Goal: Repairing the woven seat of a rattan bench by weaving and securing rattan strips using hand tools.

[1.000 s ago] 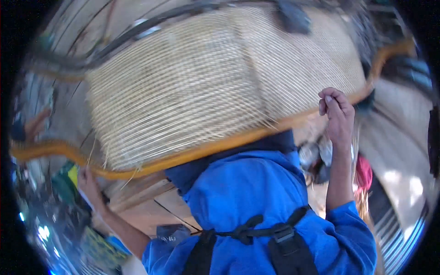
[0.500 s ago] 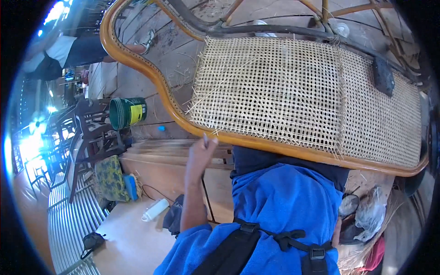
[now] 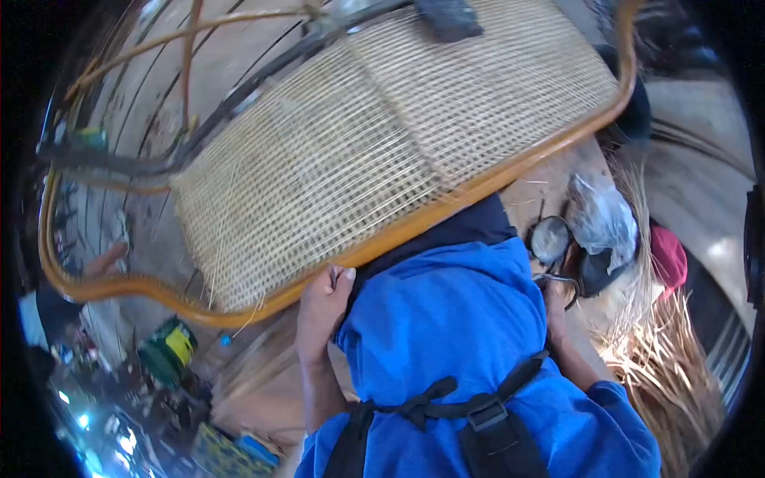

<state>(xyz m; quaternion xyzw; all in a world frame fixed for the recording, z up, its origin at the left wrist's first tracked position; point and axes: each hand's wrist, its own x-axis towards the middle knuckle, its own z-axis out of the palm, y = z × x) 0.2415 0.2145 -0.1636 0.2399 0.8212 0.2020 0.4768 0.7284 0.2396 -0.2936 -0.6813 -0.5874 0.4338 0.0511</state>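
A woven cane panel with an open mesh lies across my lap, set in a curved, varnished wooden frame. Loose cane strands stick out at its left end. My left hand is closed at the frame's near edge, thumb on top; what its curled fingers hold, if anything, is hidden. Low on my right side, my right hand grips what look like scissors, of which a dark looped handle shows. A dark block rests on the far part of the panel.
At my right are a clear plastic bag, a round dark container, a red cloth and a heap of cane strips. A green bucket stands at the left, near a yellow-and-black patterned pad. Someone's leg shows at far left.
My view has swung right, so the panel looks tilted and shifted left. My right hand, mostly hidden before, now shows with the scissors. My left hand has moved along the frame closer to my body.
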